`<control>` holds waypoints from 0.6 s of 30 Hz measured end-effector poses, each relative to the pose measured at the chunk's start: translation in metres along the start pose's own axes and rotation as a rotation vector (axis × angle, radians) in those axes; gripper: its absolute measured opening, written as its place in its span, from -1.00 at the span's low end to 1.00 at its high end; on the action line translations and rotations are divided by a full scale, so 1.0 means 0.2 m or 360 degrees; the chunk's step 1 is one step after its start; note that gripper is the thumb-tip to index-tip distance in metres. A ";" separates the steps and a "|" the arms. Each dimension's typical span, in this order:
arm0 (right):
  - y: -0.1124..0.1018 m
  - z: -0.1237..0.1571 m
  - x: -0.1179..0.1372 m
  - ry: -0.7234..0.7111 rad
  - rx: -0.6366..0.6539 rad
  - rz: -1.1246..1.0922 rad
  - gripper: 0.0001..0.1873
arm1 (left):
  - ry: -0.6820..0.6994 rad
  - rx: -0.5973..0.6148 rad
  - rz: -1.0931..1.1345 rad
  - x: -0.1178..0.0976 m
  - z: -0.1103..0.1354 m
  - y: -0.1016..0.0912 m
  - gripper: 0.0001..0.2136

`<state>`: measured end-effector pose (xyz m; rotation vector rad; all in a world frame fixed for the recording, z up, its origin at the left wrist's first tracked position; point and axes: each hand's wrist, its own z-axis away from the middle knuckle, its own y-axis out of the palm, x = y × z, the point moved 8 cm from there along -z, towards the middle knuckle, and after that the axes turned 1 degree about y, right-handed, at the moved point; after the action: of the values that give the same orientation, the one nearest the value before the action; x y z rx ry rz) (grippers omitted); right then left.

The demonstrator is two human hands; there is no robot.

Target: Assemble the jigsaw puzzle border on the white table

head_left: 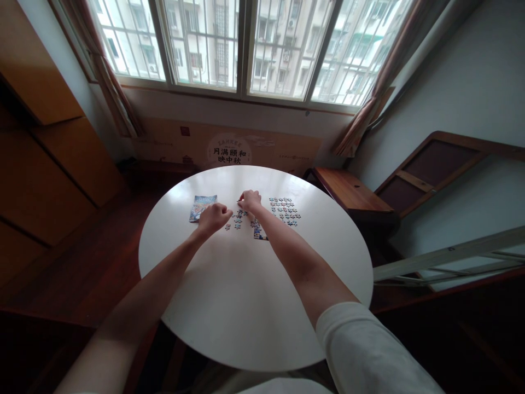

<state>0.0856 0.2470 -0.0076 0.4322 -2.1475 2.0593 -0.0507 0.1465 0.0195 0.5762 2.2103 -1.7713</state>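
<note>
Both my arms reach across a round white table. My left hand is curled into a loose fist beside a small printed picture card; I cannot see what, if anything, is in it. My right hand has its fingers pinched together over a few loose jigsaw pieces. A partly joined strip of puzzle lies under my right forearm. Several more loose pieces are spread out to the right of that hand.
A large barred window with curtains fills the far wall, with a printed cardboard panel below it. A wooden side table stands at the right, wooden cabinets at the left, and a leaning frame at the right wall.
</note>
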 end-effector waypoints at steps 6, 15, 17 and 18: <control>-0.09 0.14 0.11 -0.0420 -0.0273 -0.0234 -0.75 | 0.0280 0.0003 0.0004 -0.08 0.02 0.01 -0.68; -0.35 0.40 -0.15 -0.0397 -0.0313 -0.0798 -0.83 | 0.1070 0.0223 0.0237 -0.39 0.23 0.14 -0.76; -0.40 0.47 -0.27 -0.0324 -0.0356 -0.0912 -0.86 | 0.1247 0.0227 0.0227 -0.45 0.28 0.18 -0.73; -0.42 0.50 -0.34 -0.0264 -0.0378 -0.0977 -0.86 | 0.1310 0.0232 0.0209 -0.47 0.30 0.19 -0.72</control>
<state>0.1839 0.1532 0.0466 1.0951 -1.9660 1.4582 0.0470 0.0806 0.0126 1.6905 2.4148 -1.8336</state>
